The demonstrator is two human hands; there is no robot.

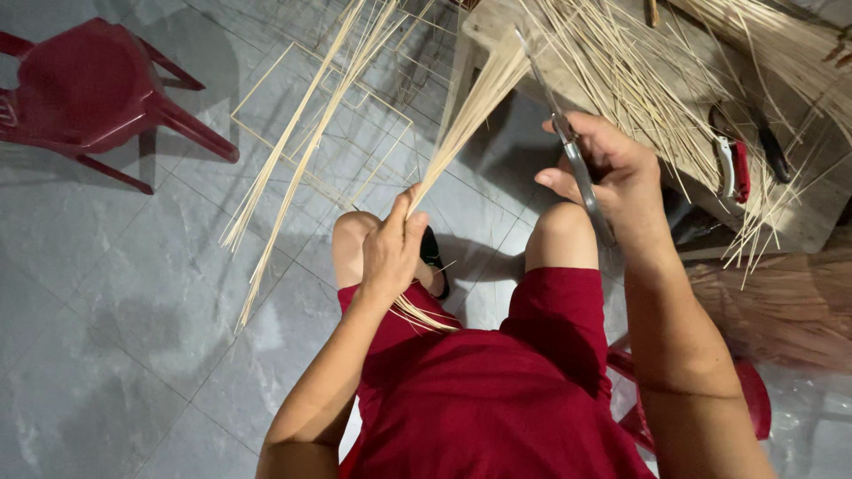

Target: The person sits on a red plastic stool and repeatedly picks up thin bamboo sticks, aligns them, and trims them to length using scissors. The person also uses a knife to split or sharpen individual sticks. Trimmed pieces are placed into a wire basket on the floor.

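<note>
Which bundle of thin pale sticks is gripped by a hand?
The fanned bundle of thin pale sticks in the left hand; the others lie loose on the wooden bench or the floor.

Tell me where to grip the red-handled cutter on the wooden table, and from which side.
Grip the red-handled cutter by its handles, coming from above at the table's near edge. The handles lie flat and exposed there; loose sticks cross the rest, hiding its far end.

Pale, dry, matt straw-like sticks (470, 106); smooth grey metal scissors (577, 160); glossy red plastic chair (89, 84); rough, worn wooden table (799, 222); polished grey floor tiles (115, 337); matt red cloth shorts (497, 381).
</note>
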